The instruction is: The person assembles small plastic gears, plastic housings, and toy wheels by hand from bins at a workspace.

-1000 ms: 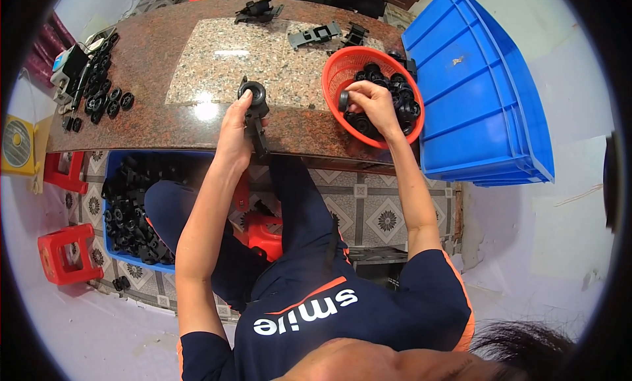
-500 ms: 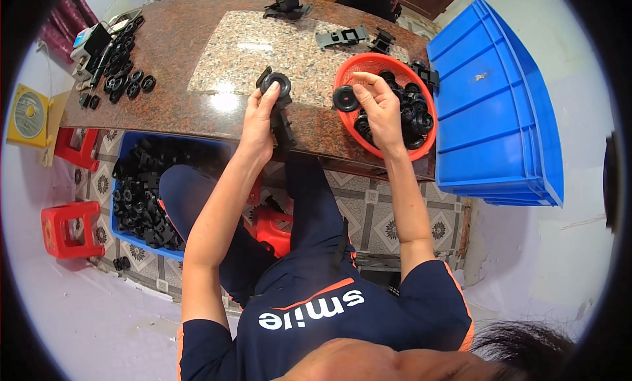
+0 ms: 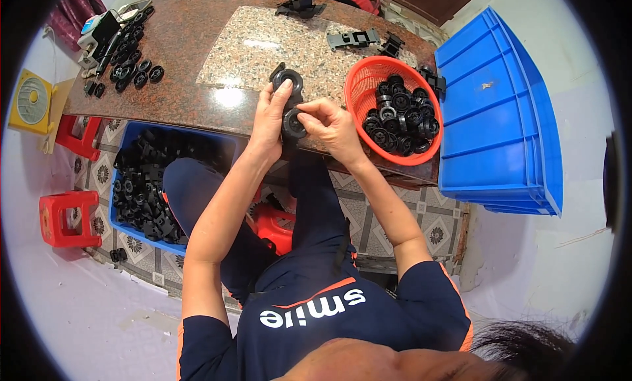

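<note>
My left hand [image 3: 268, 122] grips a long black plastic toy-car chassis [image 3: 278, 70] at the table's near edge, its thumb on a black wheel [image 3: 288, 80] at the far end. Close beside it, my right hand [image 3: 336, 132] pinches a second black wheel [image 3: 294, 124] against the chassis's near end. Whether this wheel is seated on the chassis, I cannot tell. To the right of my hands stands a red mesh basket [image 3: 356, 91] holding many loose black wheels [image 3: 403, 112].
Grey and black chassis parts [image 3: 353, 39] lie at the table's back. Wheels [image 3: 140, 78] are heaped at its left end. A blue bin [image 3: 503, 118] stands at the right; another blue bin [image 3: 141, 237], full of black parts, is on the floor beside a red stool [image 3: 70, 218].
My right hand has moved left from over the basket, bringing a wheel to the chassis. My left hand still holds the chassis. The view has shifted slightly.
</note>
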Action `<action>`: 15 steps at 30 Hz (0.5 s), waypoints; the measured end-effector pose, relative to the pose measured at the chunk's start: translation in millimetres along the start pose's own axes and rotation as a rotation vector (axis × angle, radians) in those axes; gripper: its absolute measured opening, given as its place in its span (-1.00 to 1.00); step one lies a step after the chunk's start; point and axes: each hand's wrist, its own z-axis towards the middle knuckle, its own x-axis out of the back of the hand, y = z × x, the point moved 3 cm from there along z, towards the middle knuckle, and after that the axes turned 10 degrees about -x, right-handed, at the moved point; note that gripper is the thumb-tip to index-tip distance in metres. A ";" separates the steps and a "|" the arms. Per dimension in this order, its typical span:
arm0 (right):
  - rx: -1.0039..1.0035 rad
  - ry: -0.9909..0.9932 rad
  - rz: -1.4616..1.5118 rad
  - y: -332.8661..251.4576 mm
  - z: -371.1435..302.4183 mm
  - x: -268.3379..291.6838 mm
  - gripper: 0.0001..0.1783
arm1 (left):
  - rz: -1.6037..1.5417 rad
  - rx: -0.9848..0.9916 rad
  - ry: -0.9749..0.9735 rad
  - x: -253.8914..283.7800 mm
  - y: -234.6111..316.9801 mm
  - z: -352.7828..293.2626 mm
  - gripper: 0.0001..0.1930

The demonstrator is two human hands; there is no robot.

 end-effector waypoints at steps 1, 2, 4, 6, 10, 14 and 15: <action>0.069 0.062 -0.125 -1.1 -2.2 -2.4 -0.81 | -0.019 0.010 -0.015 0.8 0.3 -0.6 -0.41; 0.071 0.063 -0.126 0.5 -3.2 -3.7 -0.81 | -0.039 0.018 -0.030 0.2 2.5 -1.2 -0.41; 0.126 0.205 -0.090 2.0 -5.9 0.3 -0.79 | -0.051 0.026 -0.083 -3.7 5.9 -2.5 -0.36; 0.008 0.189 -0.025 -0.2 -7.6 7.1 -0.79 | 0.083 -0.125 -0.234 -13.3 11.3 -10.1 -0.29; 0.144 0.140 -0.107 -0.3 -4.7 4.2 -0.61 | -0.038 -0.041 -0.169 -8.8 11.8 -10.7 -0.24; -0.284 -0.344 0.656 11.6 -11.4 -6.9 -0.47 | 0.061 0.012 -0.165 -12.5 13.7 -12.6 -0.16; -0.279 -0.363 0.637 19.0 -9.2 -5.9 -0.46 | 0.063 0.011 -0.168 -12.4 12.3 -12.3 -0.16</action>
